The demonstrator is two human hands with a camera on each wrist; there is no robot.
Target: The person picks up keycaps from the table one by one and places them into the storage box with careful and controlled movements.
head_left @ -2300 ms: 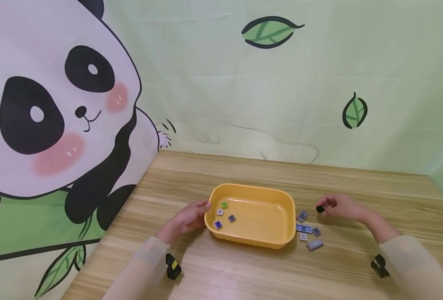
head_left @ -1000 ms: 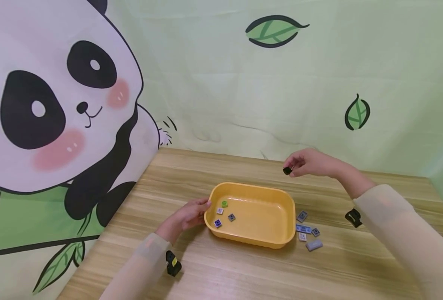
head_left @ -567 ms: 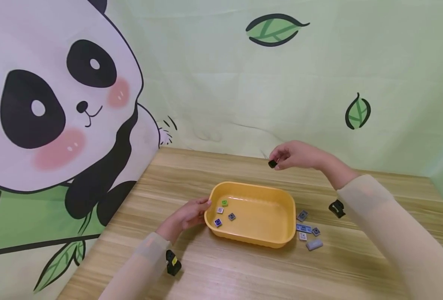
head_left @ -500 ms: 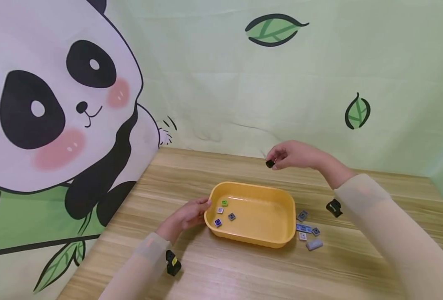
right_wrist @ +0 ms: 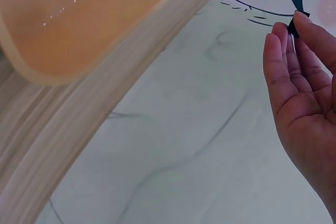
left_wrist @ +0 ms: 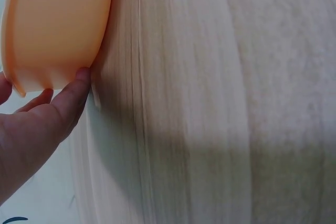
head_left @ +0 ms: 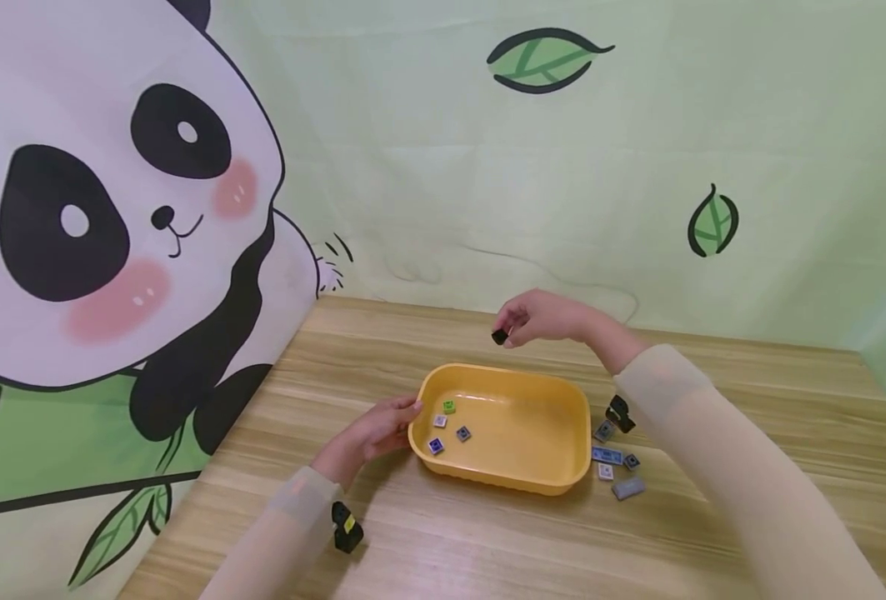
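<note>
My right hand [head_left: 551,317] is raised behind the far rim of the yellow plastic tub [head_left: 525,437], pinching a small black block [head_left: 499,337] between thumb and fingers. In the right wrist view the dark block [right_wrist: 295,23] shows only partly at the fingertips. On the tub's left end, my left hand [head_left: 378,428] grips the wall, thumb at the rim and fingers against the outside. Inside the tub's left part lie a green block [head_left: 448,407], a white block [head_left: 439,422], a grey block [head_left: 463,433] and a blue block [head_left: 435,446].
Right of the tub lie a light-blue printed tile [head_left: 608,456], a long grey piece [head_left: 628,488], a white block [head_left: 605,472] and two dark grey blocks, one partly behind the right wrist's black camera [head_left: 619,413]. A panda-printed wall [head_left: 412,167] backs the wooden table [head_left: 488,542].
My right hand has carried the black block from beside the loose pieces, up and leftward to behind the tub, and recently a little lower. The left hand and tub have stayed put.
</note>
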